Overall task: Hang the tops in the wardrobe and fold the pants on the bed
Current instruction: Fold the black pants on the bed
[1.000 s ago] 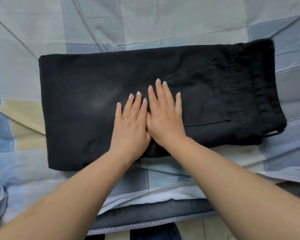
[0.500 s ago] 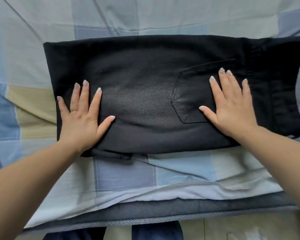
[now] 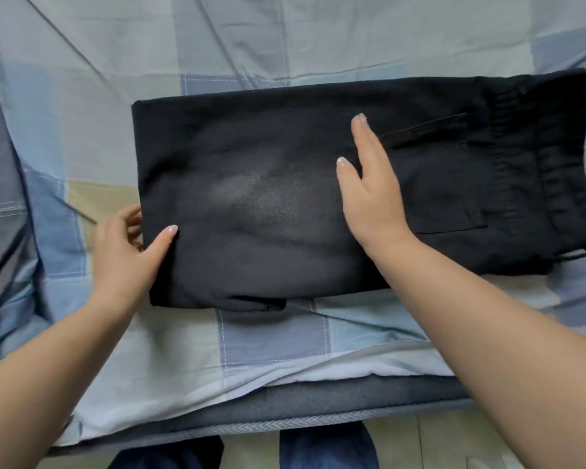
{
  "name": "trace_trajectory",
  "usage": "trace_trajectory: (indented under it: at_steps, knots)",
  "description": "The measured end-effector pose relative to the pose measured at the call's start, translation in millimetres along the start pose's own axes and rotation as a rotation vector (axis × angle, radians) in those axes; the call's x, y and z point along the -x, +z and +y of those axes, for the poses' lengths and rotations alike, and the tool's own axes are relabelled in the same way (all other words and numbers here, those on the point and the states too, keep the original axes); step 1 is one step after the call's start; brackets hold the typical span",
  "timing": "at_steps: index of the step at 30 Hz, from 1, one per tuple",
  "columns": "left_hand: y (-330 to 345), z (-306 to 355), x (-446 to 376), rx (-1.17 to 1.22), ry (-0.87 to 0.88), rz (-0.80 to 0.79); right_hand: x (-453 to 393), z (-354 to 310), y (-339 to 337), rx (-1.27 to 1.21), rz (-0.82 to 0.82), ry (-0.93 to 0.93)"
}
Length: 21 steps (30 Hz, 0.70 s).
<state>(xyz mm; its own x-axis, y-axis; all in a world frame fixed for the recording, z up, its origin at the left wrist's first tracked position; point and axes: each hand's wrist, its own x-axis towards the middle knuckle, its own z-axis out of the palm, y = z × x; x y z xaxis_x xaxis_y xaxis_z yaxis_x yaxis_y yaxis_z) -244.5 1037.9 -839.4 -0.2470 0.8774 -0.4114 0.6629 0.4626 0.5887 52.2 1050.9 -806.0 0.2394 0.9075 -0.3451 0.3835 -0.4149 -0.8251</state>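
Black pants (image 3: pixel 285 198) lying folded lengthwise on the checked bed sheet (image 3: pixel 268 333), mid-fold.
Left hand (image 3: pixel 122 252) is pinching the leg end, thumb on top, likely readying another fold; right hand (image 3: pixel 369 191) is pressing flat, fingers together, anchoring the middle.

Black pants (image 3: pixel 285 198) folded flat on patchwork bed sheet (image 3: pixel 268 336), left hand (image 3: pixel 126 255) pinching their left edge, right hand (image 3: pixel 372 194) edge-on, straight-fingered, at their middle
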Motion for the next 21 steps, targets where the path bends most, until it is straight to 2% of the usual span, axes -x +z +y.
trace_trajectory:
  at_steps: [3, 5, 8, 17, 21]
  knots:
    - [-8.5, 4.0, -10.1, 0.275, -0.155, -0.142, -19.4, -13.3, 28.4, -0.117, -0.049, 0.085]
    - [-14.5, 7.6, -18.0, 0.394, -0.246, -0.241, -26.2, -10.7, 38.4, -0.208, 0.026, 0.161]
    - [-23.0, 11.7, -24.1, 0.412, -0.303, -0.352, -21.2, -2.2, 48.1, -0.255, 0.114, 0.213]
    - [-60.8, 74.2, 6.9, 0.578, -0.192, -0.593, 49.9, 25.1, 41.8, -0.163, 0.039, 0.272]
    - [-69.3, 125.3, 31.6, 0.595, -0.063, -0.724, 82.6, 36.7, 34.3, -0.132, 0.02, 0.339]
